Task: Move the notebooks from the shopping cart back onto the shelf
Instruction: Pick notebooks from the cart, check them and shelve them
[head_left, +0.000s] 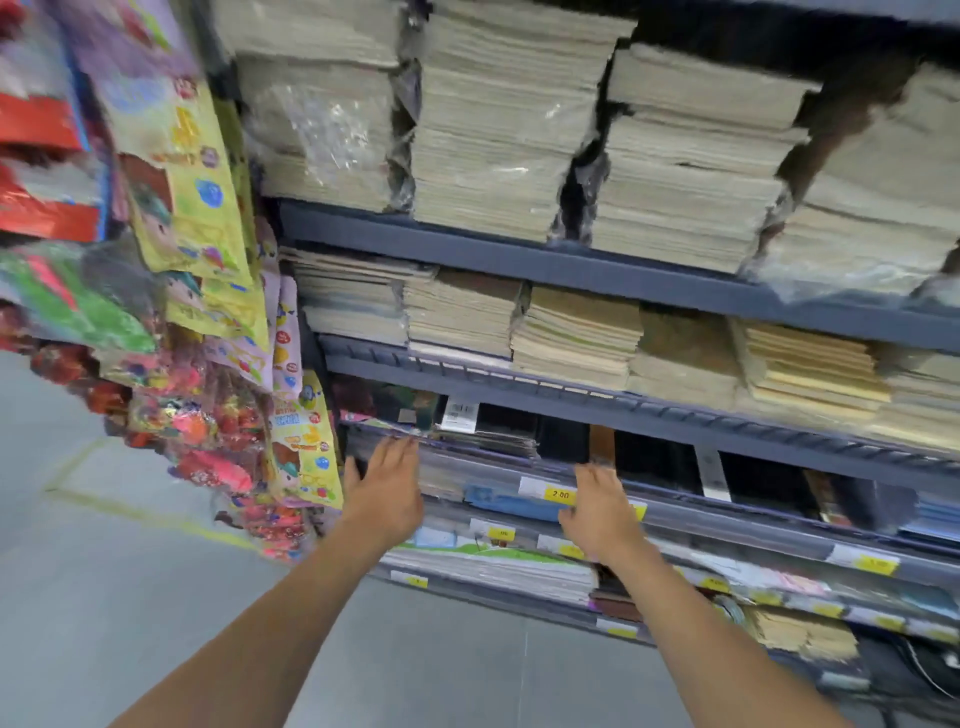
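Both my arms reach toward a grey metal shelf unit packed with stacked notebooks. My left hand is flat with fingers apart, touching the front edge of a low stack of notebooks on the third shelf level. My right hand hovers by the clear shelf-front strip with a yellow price tag, fingers spread and holding nothing. Tall piles of beige notebooks fill the upper shelves. The shopping cart is out of view. The picture is blurred by motion.
Colourful hanging toy and sticker packs crowd the left side next to the shelf post. Lower shelves hold flat books with green and blue covers. Grey floor with a yellow line lies at the lower left.
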